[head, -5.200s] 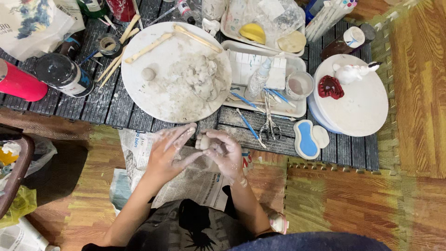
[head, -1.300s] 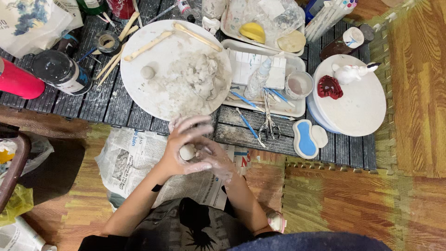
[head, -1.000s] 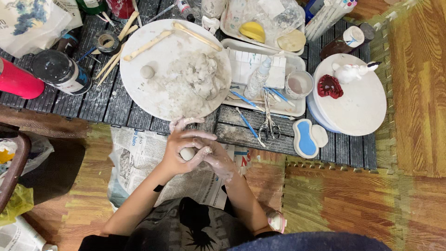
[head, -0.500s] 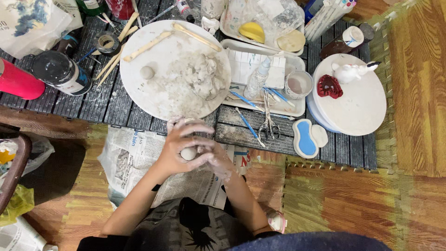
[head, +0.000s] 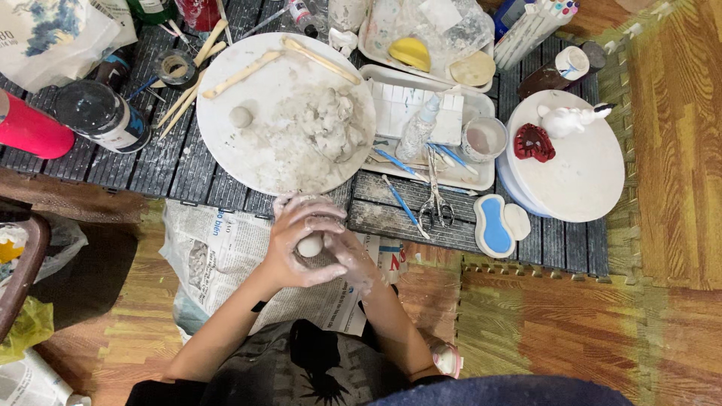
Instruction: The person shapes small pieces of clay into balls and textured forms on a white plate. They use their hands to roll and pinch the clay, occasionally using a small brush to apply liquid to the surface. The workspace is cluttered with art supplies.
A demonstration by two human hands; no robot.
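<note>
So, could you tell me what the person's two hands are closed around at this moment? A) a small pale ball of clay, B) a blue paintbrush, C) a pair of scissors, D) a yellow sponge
A: the left hand and right hand cup a small pale ball of clay between them, above the newspaper; the scissors lie untouched on the dark slatted table.

There is one view only, from the person's head. It looks straight down, from rather high, onto the dark slatted table [head: 188,173], the newspaper [head: 218,256] and the wooden floor [head: 677,150].
</note>
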